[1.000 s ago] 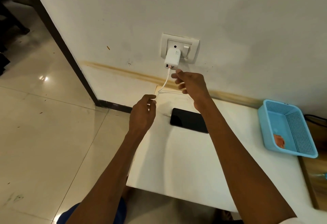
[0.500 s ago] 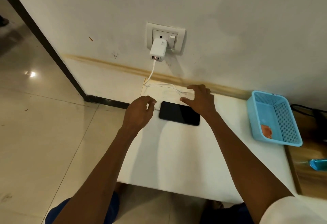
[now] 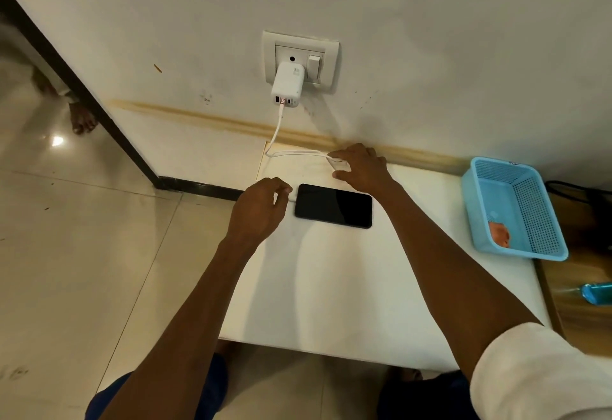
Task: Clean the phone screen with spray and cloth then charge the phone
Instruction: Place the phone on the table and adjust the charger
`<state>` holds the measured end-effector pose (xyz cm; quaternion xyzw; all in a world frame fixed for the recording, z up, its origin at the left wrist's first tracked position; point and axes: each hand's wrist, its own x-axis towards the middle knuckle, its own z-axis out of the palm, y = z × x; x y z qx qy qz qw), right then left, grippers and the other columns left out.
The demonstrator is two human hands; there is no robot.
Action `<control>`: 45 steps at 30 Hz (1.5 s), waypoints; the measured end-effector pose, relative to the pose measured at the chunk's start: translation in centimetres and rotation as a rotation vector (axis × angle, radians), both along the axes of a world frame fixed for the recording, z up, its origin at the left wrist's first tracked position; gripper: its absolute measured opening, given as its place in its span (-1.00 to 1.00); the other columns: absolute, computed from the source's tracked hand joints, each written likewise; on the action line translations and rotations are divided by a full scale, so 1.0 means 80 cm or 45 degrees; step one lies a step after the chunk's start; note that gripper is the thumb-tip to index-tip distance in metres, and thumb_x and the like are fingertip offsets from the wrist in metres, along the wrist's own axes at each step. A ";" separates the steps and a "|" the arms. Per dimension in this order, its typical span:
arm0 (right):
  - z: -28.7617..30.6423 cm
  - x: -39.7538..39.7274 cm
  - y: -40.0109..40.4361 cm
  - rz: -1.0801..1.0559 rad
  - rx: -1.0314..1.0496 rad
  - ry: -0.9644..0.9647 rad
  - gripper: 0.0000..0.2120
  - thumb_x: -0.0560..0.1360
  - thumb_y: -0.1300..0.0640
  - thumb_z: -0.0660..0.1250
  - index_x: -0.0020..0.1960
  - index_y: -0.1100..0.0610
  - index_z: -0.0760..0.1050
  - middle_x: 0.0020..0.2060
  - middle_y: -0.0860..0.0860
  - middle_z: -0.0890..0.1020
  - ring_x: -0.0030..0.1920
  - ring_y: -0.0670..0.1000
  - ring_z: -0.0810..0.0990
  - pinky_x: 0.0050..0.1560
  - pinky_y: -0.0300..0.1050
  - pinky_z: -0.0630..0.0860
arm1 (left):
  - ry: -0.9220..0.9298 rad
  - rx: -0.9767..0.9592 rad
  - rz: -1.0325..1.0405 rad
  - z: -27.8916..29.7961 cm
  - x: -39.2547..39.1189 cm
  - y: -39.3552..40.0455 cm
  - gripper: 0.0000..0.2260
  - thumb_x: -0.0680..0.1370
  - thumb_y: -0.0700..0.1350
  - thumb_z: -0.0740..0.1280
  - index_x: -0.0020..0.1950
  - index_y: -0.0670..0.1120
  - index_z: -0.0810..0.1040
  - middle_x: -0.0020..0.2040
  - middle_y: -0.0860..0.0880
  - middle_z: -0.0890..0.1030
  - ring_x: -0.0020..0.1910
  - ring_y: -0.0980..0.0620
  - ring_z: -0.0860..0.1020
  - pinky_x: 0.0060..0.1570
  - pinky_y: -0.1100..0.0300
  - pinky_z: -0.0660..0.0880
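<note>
Phone (image 3: 333, 205), one, lies flat and face-up on the white tabletop (image 3: 347, 287), dark screen blank, long side running left to right. I take it as the landmark for all positions below.

Hands, two. My left hand (image 3: 260, 212) sits just beside the phone's left short edge, fingers curled with thumb and forefinger pinched together at that edge; a short white piece shows between fingertips and phone, but whether this grip holds the cable plug I cannot tell. My right hand (image 3: 362, 167) rests just behind the phone, toward the wall, its grip grasping loops of the white cable (image 3: 277, 131).

Charger (image 3: 287, 85), one, white, plugged into the wall socket plate (image 3: 300, 58) above and behind the phone. I count three ports along its lower face; the cable leaves the middle one, drops to the tabletop's back edge, then runs right into my right hand. Small print on the charger body is too fine to read. One rocker switch sits to the right on the plate.

Basket (image 3: 515, 207), one, blue perforated plastic, stands well to the right of the phone, holding one orange cloth (image 3: 500, 234). A small mark on its far rim is illegible. Blue bottle (image 3: 596, 292), one, lies farther right, cut off by the picture edge.
</note>
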<state>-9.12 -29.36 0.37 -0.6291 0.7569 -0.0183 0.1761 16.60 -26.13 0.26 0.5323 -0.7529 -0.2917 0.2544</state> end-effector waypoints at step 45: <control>-0.050 -0.054 0.154 -0.098 -0.223 -0.354 -0.13 0.39 -0.27 0.46 0.57 -0.14 0.14 0.44 -0.16 0.40 0.44 0.02 0.30 0.35 -0.06 0.17 | -0.218 0.012 -0.034 -0.024 -0.021 0.000 -0.85 0.62 -0.06 0.25 0.06 -0.02 0.61 0.04 0.01 0.64 -0.05 -0.01 0.58 -0.11 0.21 0.37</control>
